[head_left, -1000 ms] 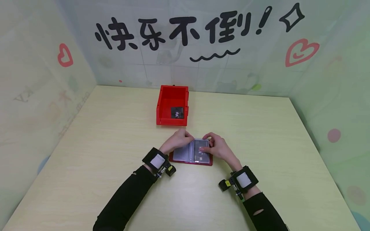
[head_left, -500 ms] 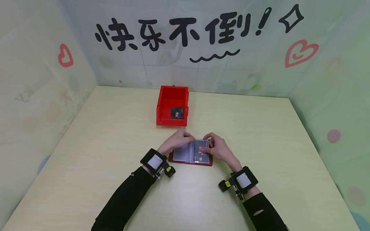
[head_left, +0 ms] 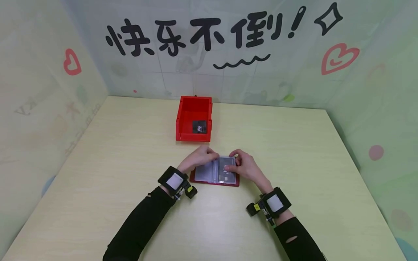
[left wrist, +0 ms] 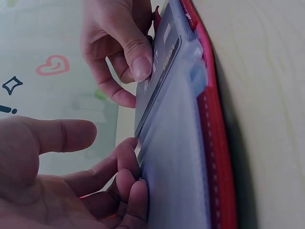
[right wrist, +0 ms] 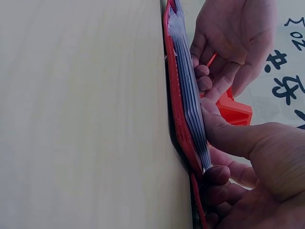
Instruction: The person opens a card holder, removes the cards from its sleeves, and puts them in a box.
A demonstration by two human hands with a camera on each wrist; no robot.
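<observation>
So the right hand (head_left: 244, 166) is doing the actual gripping: its thumb is pressing on the face of a grey card (head_left: 225, 175) while the other fingers are curling behind the far edge, pinching card and sleeve together. The left hand (head_left: 200, 158) isn't really clamping anything. Its thumb is standing well off, and its loosely bent fingers are touching the edge of the clear sleeves (left wrist: 171, 157) by the card's corner.

The card is sitting on the right-hand page of a red card holder (left wrist: 217, 124), which is lying opened out on the table (head_left: 294, 152). It's looking like it's in a pocket, but I can't tell if it's all the way in.

What I'd be worrying about: those thin sleeves are bunching in a tight stack, so the right hand could easily be catching more than one layer. If the thumb is pressing too hard, the card could be bowing or jamming; too lightly, and that slick plastic could be letting it skate sideways. And with the left fingers only touching an edge, nothing much is anchoring the holder, so a tug could be dragging the whole thing along.

Farther out, a red bin (head_left: 193, 137) is standing just beyond the hands, and a black Vip card (head_left: 199, 127) is lying inside it.
</observation>
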